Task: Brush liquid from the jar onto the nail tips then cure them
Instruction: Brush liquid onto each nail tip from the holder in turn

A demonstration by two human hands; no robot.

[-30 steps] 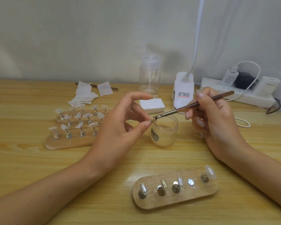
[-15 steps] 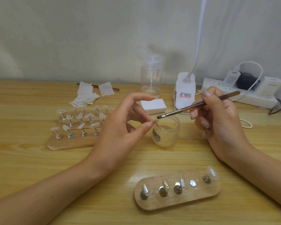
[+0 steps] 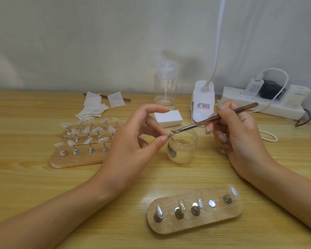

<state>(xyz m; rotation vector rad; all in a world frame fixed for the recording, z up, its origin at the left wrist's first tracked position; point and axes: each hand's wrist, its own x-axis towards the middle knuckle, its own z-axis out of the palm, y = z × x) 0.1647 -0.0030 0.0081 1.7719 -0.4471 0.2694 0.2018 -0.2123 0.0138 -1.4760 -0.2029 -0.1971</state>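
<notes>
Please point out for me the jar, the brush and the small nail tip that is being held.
jar [image 3: 187, 153]: head view, on its glass side wall.
brush [image 3: 244, 108]: head view, on the brown handle's rear part.
nail tip [image 3: 171, 135]: head view, on the small pinched piece.

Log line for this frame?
left hand: pinches nail tip by jar | right hand: holds brush, bristles at nail tip | cure: not yet
</notes>
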